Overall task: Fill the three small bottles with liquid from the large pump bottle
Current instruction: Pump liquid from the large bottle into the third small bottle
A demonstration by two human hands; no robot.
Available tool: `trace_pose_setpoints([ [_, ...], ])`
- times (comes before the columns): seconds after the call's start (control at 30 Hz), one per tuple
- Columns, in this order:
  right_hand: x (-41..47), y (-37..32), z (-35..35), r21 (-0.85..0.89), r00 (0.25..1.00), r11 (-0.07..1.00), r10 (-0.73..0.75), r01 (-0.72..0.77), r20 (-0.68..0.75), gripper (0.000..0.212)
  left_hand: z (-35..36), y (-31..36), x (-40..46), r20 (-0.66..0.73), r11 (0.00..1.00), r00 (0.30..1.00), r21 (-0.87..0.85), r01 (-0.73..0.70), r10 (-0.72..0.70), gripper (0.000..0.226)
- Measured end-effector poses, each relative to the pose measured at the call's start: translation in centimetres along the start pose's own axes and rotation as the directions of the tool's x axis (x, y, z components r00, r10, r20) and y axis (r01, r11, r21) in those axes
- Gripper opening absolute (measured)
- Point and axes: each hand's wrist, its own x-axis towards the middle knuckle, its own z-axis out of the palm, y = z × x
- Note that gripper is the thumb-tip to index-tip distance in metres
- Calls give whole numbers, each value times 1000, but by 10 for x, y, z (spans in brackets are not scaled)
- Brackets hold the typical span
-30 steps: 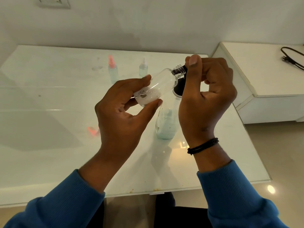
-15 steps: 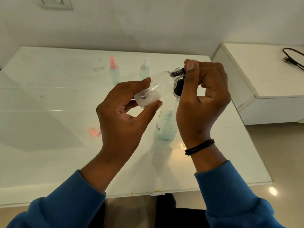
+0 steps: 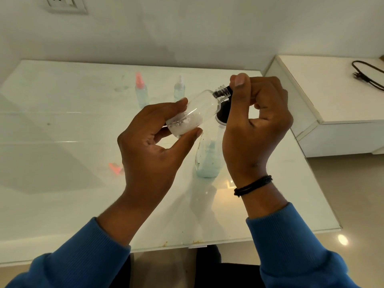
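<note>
The left hand (image 3: 153, 142) grips a small clear bottle (image 3: 197, 111) between thumb and fingers, holding it tilted above the white table (image 3: 62, 194) with its threaded neck pointing up and to the right; whitish liquid with bubbles sits in its lower end. The right hand (image 3: 255, 125) has its fingers curled over the black pump head (image 3: 223, 113) of the large pump bottle (image 3: 207, 159), the thumb beside the small bottle's open neck. The large bottle stands on the table just below both hands, with pale blue liquid in it. Farther back stand two more small bottles, one with a pink cap (image 3: 140, 91) and one with a clear cap (image 3: 179, 88). A pink cap (image 3: 115, 167) lies on the table to the left.
</note>
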Motion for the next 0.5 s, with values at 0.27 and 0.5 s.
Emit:
trace_pose_setpoints([
  [0.27,-3,2,1,7,1000,1000,0,0,6,26,-1,-1,0,-1,1000,1000,20,-11,11,45],
  [0.5,-2,0,-1,-5,1000,1000,-17,17,-4,26,-1,0,0,5,1000,1000,21,-13,13,44],
])
